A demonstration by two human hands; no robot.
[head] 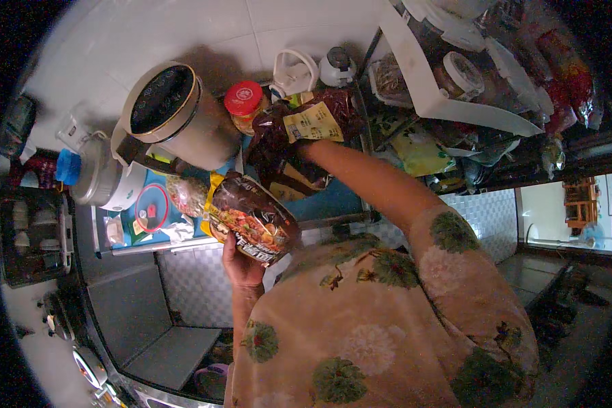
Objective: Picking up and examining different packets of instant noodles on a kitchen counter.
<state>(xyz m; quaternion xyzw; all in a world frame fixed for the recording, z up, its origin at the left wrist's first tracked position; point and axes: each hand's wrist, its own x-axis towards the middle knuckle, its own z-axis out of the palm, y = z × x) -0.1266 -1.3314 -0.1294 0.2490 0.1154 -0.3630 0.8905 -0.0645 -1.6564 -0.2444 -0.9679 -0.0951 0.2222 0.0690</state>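
My left hand (245, 262) grips the lower edge of a printed instant-noodle pack (255, 219), dark brown with a yellow end and a picture of food. It is held tilted in front of my body. My right forearm (372, 176) reaches over the counter to a dark maroon plastic bag (270, 137) with a pale yellow label (313, 122). The fingers of my right hand are hidden in or behind that bag, so their grip cannot be seen. Just behind the bag stands a jar with a red lid (246, 99).
A cream appliance with a black top panel (164, 99) stands left of the jar. Beyond it are a container with a blue cap (69, 167) and a red ring (152, 208) on the blue counter. A white rack (426, 97) holding packages juts out at right. A grey cabinet panel (130, 301) lies lower left.
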